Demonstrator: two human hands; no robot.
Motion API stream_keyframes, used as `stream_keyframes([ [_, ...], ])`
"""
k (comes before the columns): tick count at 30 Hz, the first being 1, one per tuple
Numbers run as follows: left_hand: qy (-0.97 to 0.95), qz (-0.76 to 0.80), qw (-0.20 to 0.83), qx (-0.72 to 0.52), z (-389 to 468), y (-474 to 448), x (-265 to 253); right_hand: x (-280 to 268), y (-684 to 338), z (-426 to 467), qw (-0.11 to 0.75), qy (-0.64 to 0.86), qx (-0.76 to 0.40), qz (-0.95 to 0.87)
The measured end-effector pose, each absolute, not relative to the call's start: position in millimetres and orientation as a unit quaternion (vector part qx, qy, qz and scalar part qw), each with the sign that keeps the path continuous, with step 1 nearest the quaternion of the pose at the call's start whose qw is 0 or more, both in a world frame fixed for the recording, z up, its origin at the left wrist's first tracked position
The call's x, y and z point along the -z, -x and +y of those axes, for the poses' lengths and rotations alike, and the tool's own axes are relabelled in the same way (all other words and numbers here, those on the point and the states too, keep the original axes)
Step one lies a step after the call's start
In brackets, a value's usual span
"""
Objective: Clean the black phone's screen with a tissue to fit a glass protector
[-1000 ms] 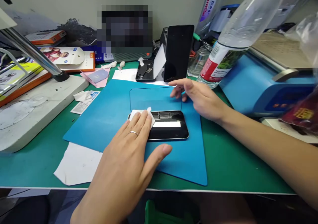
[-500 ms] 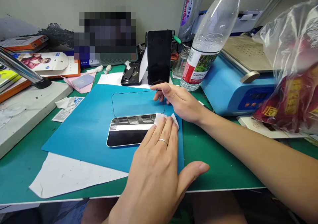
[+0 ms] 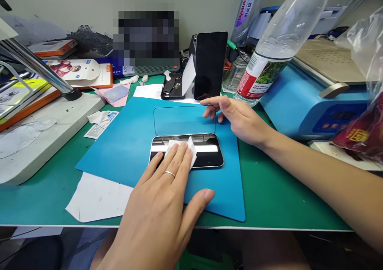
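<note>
Blue mat [image 3: 116, 142]: lies aslant on the green table top [image 3: 281, 190], partly over a sheet of white paper [image 3: 95, 198].
Phone [image 3: 208, 158]: flat on the mat, dark glossy face up, bright white band across it.
White wipe [image 3: 193, 152]: folded, on the phone, under the left fingers.
Left hand [image 3: 163, 196]: palm down, fingers laid flat on the wipe, thumb spread well apart; ring on one finger.
Right hand [image 3: 245, 120]: fingers curled, index extended, at the right edge of the clear sheet; cannot tell whether they clamp it.
Clear sheet [image 3: 179, 120]: thin, dark-rimmed, just beyond the phone.
Labelled bottle [image 3: 263, 70]: clear plastic, holds clear liquid to above its red-and-white label; appears tilted.
Glass jar [image 3: 235, 76]: beside that bottle; contents not legible.
Second bottle [image 3: 247, 10]: clear plastic, farther back; contents uncertain.
Plastic bag [image 3: 369, 46]: transparent, far right; dark red packaging [image 3: 357, 130] with yellow print inside.
</note>
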State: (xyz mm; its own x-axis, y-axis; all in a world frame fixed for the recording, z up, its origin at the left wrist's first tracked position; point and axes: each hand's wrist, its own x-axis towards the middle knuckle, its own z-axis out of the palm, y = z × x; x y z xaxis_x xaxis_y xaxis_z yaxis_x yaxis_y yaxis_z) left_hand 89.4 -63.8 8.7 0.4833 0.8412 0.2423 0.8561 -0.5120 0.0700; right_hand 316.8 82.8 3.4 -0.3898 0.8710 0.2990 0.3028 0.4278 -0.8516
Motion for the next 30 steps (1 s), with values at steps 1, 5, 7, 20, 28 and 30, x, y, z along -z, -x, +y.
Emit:
stream_keyframes([
  [1,0.856,-0.502,0.027,0.12,-63,-82,-8,-4,-316,83,0.389,0.395,-0.364,-0.748],
  [5,0.826,-0.551,-0.005,0.116,-59,-55,-7,-8,-312,83,0.379,0.414,-0.364,-0.743],
  [7,0.813,-0.568,-0.024,0.126,-58,-46,-5,-8,-311,84,0.376,0.421,-0.364,-0.741],
  [20,0.82,-0.551,0.014,0.153,-50,-77,-4,-7,-308,86,0.383,0.423,-0.362,-0.737],
  [28,0.848,-0.504,0.01,0.165,-54,-124,-3,-2,-312,87,0.394,0.4,-0.363,-0.743],
  [30,0.852,-0.495,0.01,0.169,-56,-131,-1,-1,-313,87,0.394,0.393,-0.359,-0.749],
])
